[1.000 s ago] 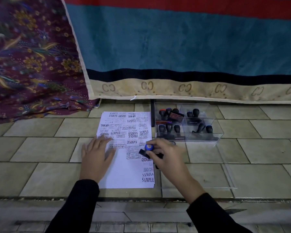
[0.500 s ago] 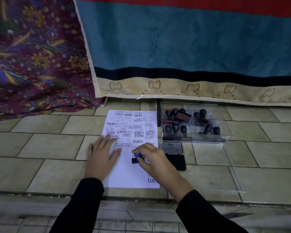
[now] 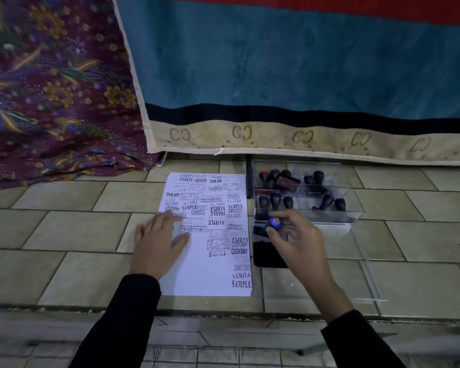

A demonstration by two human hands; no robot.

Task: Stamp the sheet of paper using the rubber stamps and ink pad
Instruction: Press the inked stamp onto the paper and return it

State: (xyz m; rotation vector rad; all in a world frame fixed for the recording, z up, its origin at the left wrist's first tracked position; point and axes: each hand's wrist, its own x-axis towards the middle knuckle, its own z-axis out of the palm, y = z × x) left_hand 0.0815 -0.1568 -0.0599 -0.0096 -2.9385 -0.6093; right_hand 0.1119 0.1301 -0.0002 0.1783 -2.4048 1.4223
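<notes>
A white sheet of paper [image 3: 205, 272] covered in black stamp prints lies on the tiled floor. My left hand [image 3: 158, 243] rests flat on its left side, fingers spread. My right hand [image 3: 296, 244] grips a blue-topped rubber stamp [image 3: 275, 223] and holds it over the open ink pad [image 3: 268, 257], just right of the paper. My hand hides most of the pad. A clear plastic box [image 3: 352, 208] behind the pad holds several black-handled stamps [image 3: 274, 200].
The box's clear lid [image 3: 367, 277] lies flat on the tiles to the right of the pad. A teal blanket with a beige border [image 3: 303, 136] and a purple floral cloth [image 3: 51, 102] hang behind. A tiled step edge [image 3: 223, 312] runs near me.
My right hand lifted the blue-topped stamp off the paper and carried it right, over the ink pad. A fresh print shows where it pressed. My left hand stayed put.
</notes>
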